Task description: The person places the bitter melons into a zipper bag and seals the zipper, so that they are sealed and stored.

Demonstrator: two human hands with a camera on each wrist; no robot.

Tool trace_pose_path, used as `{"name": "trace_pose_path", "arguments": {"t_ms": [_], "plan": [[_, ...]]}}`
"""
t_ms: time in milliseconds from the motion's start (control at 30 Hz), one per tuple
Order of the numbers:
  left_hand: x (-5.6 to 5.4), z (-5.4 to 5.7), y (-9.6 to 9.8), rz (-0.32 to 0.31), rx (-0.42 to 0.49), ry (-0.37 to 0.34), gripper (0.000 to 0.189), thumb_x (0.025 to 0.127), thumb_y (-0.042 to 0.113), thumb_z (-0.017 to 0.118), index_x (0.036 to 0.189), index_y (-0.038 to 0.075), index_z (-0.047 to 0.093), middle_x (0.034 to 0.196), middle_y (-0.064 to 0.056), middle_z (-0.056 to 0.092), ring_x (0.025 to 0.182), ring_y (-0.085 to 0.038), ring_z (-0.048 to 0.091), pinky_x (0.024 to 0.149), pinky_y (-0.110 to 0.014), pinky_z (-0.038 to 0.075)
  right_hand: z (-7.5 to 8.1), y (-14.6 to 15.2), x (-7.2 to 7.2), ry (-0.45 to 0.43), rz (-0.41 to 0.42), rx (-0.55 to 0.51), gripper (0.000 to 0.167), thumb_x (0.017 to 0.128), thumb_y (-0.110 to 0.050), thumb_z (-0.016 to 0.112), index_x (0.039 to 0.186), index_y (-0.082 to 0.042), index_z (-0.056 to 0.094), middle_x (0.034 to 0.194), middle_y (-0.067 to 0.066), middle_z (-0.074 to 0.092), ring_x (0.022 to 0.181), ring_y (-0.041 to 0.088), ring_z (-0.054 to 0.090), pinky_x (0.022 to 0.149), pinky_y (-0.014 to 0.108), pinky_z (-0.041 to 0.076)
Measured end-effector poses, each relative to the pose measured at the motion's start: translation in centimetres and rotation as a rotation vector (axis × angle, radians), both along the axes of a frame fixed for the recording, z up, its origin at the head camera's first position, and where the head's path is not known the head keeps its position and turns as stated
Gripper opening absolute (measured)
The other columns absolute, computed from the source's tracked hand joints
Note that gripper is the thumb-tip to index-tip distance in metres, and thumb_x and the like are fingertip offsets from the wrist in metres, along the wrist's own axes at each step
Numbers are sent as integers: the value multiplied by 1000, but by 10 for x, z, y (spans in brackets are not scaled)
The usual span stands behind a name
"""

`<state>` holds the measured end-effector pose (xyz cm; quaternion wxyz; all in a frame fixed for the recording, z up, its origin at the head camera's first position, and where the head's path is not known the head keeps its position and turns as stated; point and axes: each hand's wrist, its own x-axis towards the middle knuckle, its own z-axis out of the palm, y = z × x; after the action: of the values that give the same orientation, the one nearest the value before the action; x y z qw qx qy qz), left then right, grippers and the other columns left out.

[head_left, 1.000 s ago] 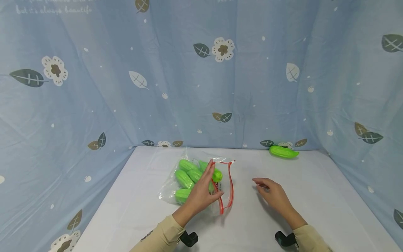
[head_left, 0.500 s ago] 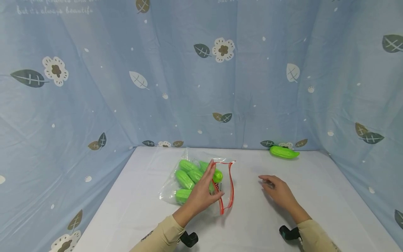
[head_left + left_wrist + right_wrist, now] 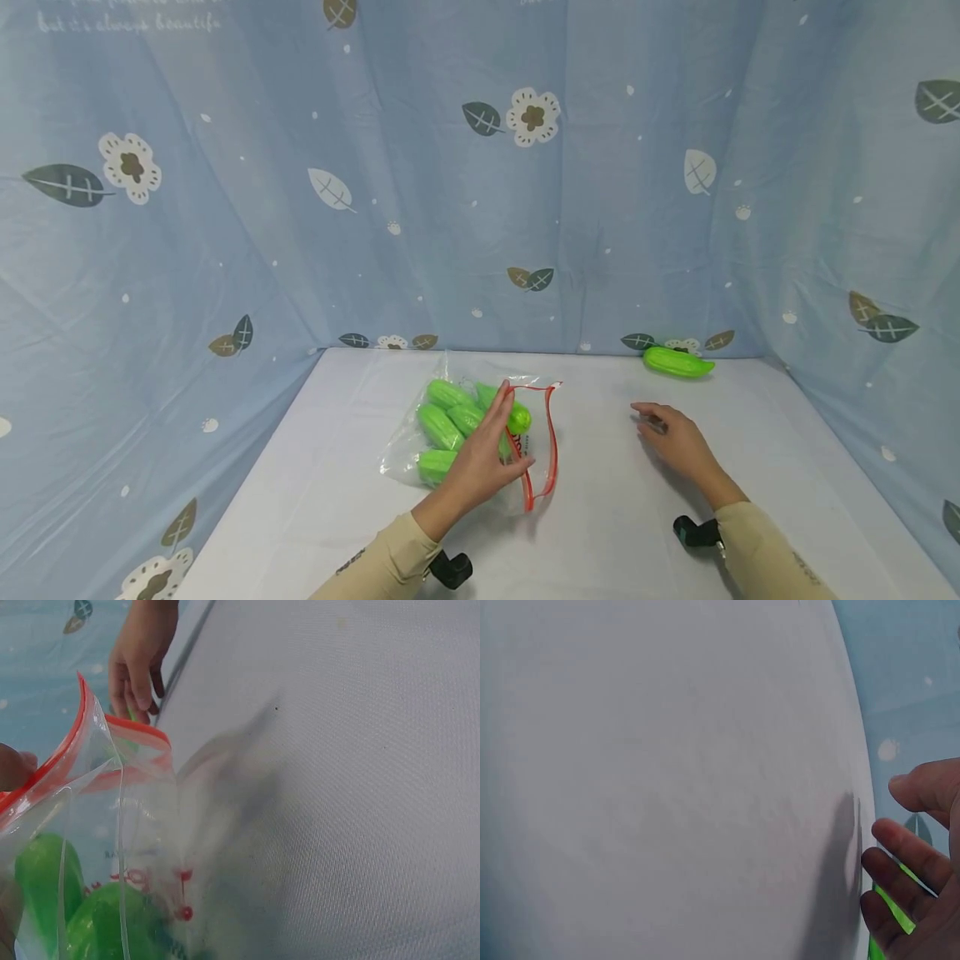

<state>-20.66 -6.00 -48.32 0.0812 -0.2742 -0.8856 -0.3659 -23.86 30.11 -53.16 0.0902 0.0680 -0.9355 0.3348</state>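
Observation:
A clear zip bag (image 3: pixel 551 450) with a red-edged mouth lies left of centre, holding several green cucumber-shaped vegetables (image 3: pixel 438 427). My left hand (image 3: pixel 480 467) touches the bag at its mouth, fingers straight and thumb spread apart. In the left wrist view, a fingertip (image 3: pixel 13 768) meets the bag's red rim (image 3: pixel 64 746). Over the table to the right hovers my right hand (image 3: pixel 681 446), fingers loosely bent and holding nothing. Beyond it, at the table's back edge, lies one more green vegetable (image 3: pixel 677 362) with a pointed tip. My right hand's fingers (image 3: pixel 904 885) partly hide it in the right wrist view.
A white cloth covers the table (image 3: pixel 600 542). Blue patterned curtain (image 3: pixel 480 208) hangs behind it and along both sides. A black wrist-camera mount (image 3: pixel 452 570) sits by the left wrist, and another mount (image 3: pixel 696 532) by the right.
My right hand has moved away from the bag, to the right and farther back, closer to the lone vegetable. My left hand and the bag have stayed in place.

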Motion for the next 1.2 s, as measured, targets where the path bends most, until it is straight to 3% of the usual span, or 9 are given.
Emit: {"name": "trace_pose_path", "arguments": {"t_ms": [267, 733, 967, 1200], "plan": [[-2, 0, 0, 2, -3, -3, 100, 87, 24, 83, 163, 9, 20, 171, -2, 11, 145, -27, 41, 101, -45, 51, 2, 11, -12, -39, -7, 13, 41, 97, -9, 65, 138, -3, 61, 128, 25, 64, 114, 43, 60, 94, 60, 49], [-4, 2, 0, 1, -4, 2, 102, 87, 26, 82, 164, 10, 17, 172, -2, 9, 144, -28, 42, 91, -39, 55, 8, 27, -31, -116, -42, 56, 48, 99, -13, 64, 145, -1, 53, 135, 28, 57, 118, 45, 56, 96, 62, 46], [-7, 1, 0, 0, 0, -27, 102, 88, 26, 82, 164, 11, 16, 172, -2, 8, 148, -25, 36, 103, -44, 50, 10, 37, -37, -164, -64, 51, 53, 101, -16, 61, 150, -2, 45, 140, 31, 51, 123, 48, 52, 99, 66, 42], [-8, 0, -1, 2, -4, -36, 102, 88, 27, 81, 164, 11, 16, 172, 0, 7, 149, -25, 34, 107, -44, 47, 13, 49, -45, -193, -100, 44, 56, 102, -18, 59, 151, 2, 41, 143, 34, 46, 125, 51, 48, 100, 68, 40]]}}
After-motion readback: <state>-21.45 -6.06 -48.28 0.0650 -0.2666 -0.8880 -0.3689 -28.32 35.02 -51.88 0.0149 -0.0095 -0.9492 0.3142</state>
